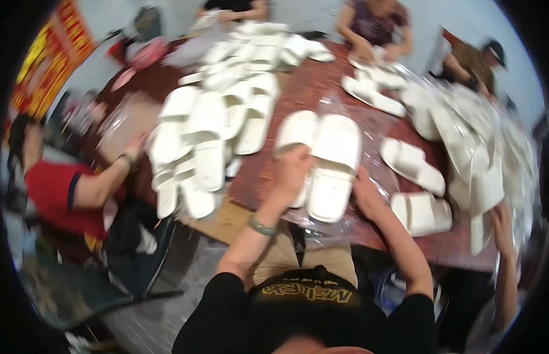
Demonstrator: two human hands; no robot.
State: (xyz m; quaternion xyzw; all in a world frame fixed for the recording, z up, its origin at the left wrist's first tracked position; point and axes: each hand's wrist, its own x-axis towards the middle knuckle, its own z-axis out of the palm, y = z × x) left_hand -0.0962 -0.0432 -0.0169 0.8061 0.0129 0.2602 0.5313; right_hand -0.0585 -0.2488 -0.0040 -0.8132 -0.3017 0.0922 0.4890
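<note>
A pair of white slide slippers stands side by side in front of me, straps upward. My left hand [293, 176] is closed on the left slipper [298, 128], covering part of its strap and footbed. At the outer edge of the right slipper [335, 147] is my right hand [369, 192], its fingers partly hidden by the slipper. Clear plastic [374, 127] lies on the red-brown table [256, 180] under and around the pair. Two loose white slippers, one angled [413, 166] and one nearer me [420, 213], lie to the right of my right hand.
White slippers [208, 135] are heaped at left and far centre. More slippers [484, 159] in clear plastic crowd the right side, where another person's hand [502, 227] reaches in. A person in red [68, 183] sits at left; others work across the table.
</note>
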